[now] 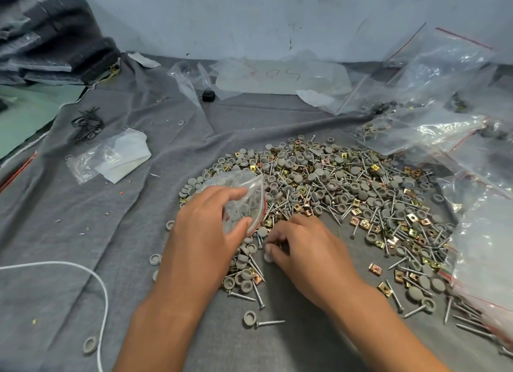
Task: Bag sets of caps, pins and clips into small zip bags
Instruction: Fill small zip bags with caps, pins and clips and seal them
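Item 1, nearest me: my right hand (302, 249), fingers curled down onto the grey cloth (83, 232), pinching at small parts at its fingertips; I cannot tell exactly which pieces are in the pinch.

Item 2, just left of it: my left hand (205, 227), thumb and fingers gripping a small zip bag (245, 202) held mouth toward the right hand, red seal line along the edge, grey caps already showing inside.

Item 3, under and beyond both hands: mixed heap of grey caps (344, 177), screw-like pins (270, 322) and brass-coloured clips (374, 269), all tangled together.

Item 4, right of the right hand and farther off: large clear bags (444, 127) holding more stock.

Item 5, far left of the left hand: white cord (102, 288), spare small bags (111, 157).

Risk: the bag mouth looks only partly open, so a pin point could snag or pierce the film, or pieces could spill back into the heap and spoil the count.
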Motion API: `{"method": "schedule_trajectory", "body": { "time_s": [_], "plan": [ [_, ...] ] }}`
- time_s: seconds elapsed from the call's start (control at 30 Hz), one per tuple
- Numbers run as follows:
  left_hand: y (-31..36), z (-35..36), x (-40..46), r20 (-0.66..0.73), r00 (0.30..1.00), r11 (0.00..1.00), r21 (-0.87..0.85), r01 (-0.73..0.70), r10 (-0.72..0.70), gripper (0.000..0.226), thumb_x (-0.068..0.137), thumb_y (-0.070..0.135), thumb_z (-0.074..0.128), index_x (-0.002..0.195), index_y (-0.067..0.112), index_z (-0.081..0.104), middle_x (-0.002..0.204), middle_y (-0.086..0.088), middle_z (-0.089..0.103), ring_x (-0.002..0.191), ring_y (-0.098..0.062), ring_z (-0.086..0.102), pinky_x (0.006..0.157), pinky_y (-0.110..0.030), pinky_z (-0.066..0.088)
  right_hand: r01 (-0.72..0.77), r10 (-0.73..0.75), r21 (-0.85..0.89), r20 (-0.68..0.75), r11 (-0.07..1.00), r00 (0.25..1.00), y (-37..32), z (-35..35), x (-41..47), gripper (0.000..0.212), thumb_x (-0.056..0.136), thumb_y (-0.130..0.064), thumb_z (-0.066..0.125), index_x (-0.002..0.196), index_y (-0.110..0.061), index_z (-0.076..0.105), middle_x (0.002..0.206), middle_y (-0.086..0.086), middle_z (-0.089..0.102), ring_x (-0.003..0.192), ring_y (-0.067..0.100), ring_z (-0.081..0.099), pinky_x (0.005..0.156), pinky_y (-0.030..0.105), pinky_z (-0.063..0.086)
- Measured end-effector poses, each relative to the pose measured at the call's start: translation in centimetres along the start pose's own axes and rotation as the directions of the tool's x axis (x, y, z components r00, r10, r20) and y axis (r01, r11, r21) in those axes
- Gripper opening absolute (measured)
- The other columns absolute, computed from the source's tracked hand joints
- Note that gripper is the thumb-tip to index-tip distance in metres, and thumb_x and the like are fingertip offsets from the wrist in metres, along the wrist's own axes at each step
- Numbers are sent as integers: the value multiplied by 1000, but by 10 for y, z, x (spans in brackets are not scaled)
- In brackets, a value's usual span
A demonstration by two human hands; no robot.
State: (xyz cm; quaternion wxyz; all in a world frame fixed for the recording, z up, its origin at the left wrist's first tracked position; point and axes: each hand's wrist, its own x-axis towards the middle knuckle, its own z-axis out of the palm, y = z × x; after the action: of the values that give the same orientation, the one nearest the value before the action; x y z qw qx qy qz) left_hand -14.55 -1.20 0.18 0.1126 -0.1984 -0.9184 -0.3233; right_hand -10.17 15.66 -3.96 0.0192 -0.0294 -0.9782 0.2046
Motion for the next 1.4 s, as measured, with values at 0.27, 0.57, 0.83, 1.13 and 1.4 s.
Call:
{"method": "schedule_trajectory", "body": {
  "time_s": [0.27, 0.57, 0.83, 1.13, 1.4],
  "plan": [
    [1, 3, 1, 4, 1000, 1000, 29, -12, 12, 45, 76, 19, 84, 118, 26, 69, 106, 22, 60, 84, 4, 47, 82, -9, 34, -32, 9, 224, 107, 974, 994, 2, 1, -6, 5, 95, -28, 62, 98, -32, 59, 90, -17, 58, 87, 6, 55, 75, 33, 46],
    [2, 6, 0, 35, 999, 999, 26, -28, 27, 48, 73, 20, 86, 118, 26, 70, 112, 16, 66, 86, 2, 50, 84, -18, 41, 15, 48, 669, -76, 743, 996, 16, -20, 3, 17, 95, -13, 69, 91, -29, 72, 77, -16, 68, 65, -4, 58, 57, 8, 40],
    [9, 15, -3, 100, 993, 998, 9, -70, 69, 51, 71, 22, 84, 119, 28, 67, 114, 18, 63, 99, 0, 54, 92, -18, 40, 340, -118, 482, -433, 807, 894, -1, -22, 1, 35, 82, -18, 83, 104, -41, 68, 92, -17, 71, 87, 5, 68, 74, 8, 45],
    [4, 6, 2, -26, 1000, 999, 27, 17, -17, 50, 70, 17, 87, 117, 21, 70, 111, 13, 66, 86, -1, 50, 83, -12, 35, 132, -155, 226, 85, 965, 984, 15, -14, -9, 22, 85, -45, 76, 98, -39, 59, 94, -22, 57, 85, -3, 54, 76, 24, 50],
    [4, 7, 1, -1, 1000, 1000, 29, 7, -7, 51, 72, 17, 87, 118, 23, 69, 114, 13, 66, 92, -2, 54, 88, -19, 41, 182, -169, 322, -68, 929, 983, 16, -13, -6, 16, 99, -25, 64, 110, -35, 68, 104, -21, 60, 96, -5, 56, 85, 16, 43]
  ]
}}
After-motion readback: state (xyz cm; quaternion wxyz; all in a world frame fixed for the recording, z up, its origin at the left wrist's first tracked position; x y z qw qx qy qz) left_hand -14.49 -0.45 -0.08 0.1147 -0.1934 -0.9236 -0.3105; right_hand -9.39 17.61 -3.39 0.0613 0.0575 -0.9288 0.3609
